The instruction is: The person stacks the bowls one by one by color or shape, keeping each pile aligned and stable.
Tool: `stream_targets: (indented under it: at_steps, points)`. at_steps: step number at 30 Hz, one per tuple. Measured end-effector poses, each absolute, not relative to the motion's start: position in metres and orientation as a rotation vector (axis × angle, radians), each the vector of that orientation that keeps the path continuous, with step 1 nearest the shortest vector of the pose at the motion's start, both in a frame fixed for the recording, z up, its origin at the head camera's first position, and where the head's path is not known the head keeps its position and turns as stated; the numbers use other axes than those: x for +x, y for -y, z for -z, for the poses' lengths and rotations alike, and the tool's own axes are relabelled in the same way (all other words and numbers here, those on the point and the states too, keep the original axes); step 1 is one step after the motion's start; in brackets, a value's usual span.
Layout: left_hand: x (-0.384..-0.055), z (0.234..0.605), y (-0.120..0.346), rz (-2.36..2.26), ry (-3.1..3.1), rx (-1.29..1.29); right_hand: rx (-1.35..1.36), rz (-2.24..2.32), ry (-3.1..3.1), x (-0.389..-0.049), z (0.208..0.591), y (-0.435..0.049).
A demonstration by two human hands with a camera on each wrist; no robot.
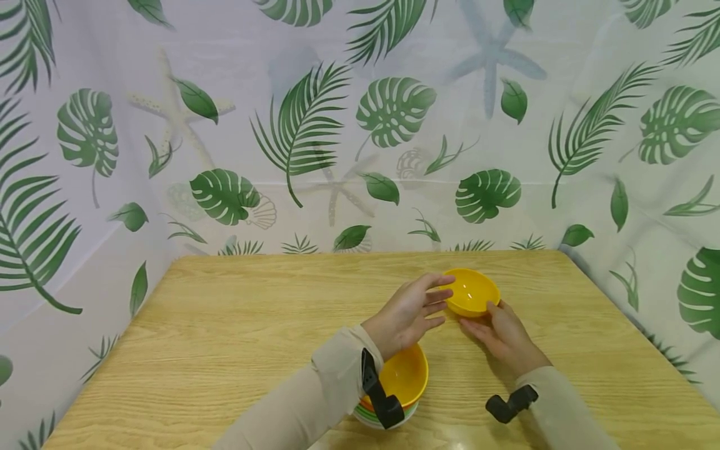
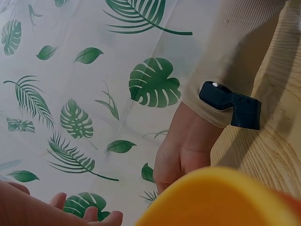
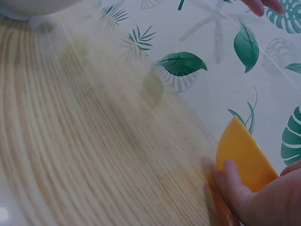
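A small yellow bowl (image 1: pixel 474 291) is held above the far right part of the table by my right hand (image 1: pixel 502 337), thumb at the rim and fingers beneath. The right wrist view shows the side of this bowl (image 3: pixel 244 153) in the same hand's grip. My left hand (image 1: pixel 402 315) has its fingers spread and extended by the bowl's left side; whether they touch it cannot be told. Under the left wrist stands a stack of bowls, a larger yellow bowl (image 1: pixel 406 377) on top with orange, green and white edges below. The left forearm partly hides this stack.
A wood-grain table (image 1: pixel 253 325) lies beneath everything. Behind it and at both sides hangs a white leaf-print sheet (image 1: pixel 337 150). Black cameras are strapped to both wrists, the left one (image 1: pixel 382 397) in front of the stack.
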State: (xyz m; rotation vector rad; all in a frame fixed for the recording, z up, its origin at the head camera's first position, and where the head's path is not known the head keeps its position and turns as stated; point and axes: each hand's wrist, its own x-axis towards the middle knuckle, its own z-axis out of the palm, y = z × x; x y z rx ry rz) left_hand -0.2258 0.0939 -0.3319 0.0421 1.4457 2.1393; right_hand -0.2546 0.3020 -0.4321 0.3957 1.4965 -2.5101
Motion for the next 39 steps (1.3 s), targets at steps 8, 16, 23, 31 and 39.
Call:
stream_targets:
  at_steps: [8, 16, 23, 31, 39]
  points:
    - [-0.224, 0.332, -0.093, -2.134, -1.46, 0.02, 0.411, 2.54, -1.583, -0.253, 0.44, -0.299]
    - [-0.226, 0.332, -0.091, -2.137, -1.466, 0.014, 0.432, 2.558, -1.52, -0.251, 0.437, -0.299]
    - [-0.228, 0.332, -0.092, -2.136, -1.469, 0.005, 0.463, 2.557, -1.517, -0.246, 0.432, -0.299]
    - [-0.232, 0.327, -0.09, -2.18, -1.423, -0.017, 0.459, 2.603, -1.45, -0.238, 0.416, -0.296]
    - [-0.235, 0.326, -0.086, -2.219, -1.394, -0.024, 0.411, 2.605, -1.563, -0.23, 0.404, -0.293]
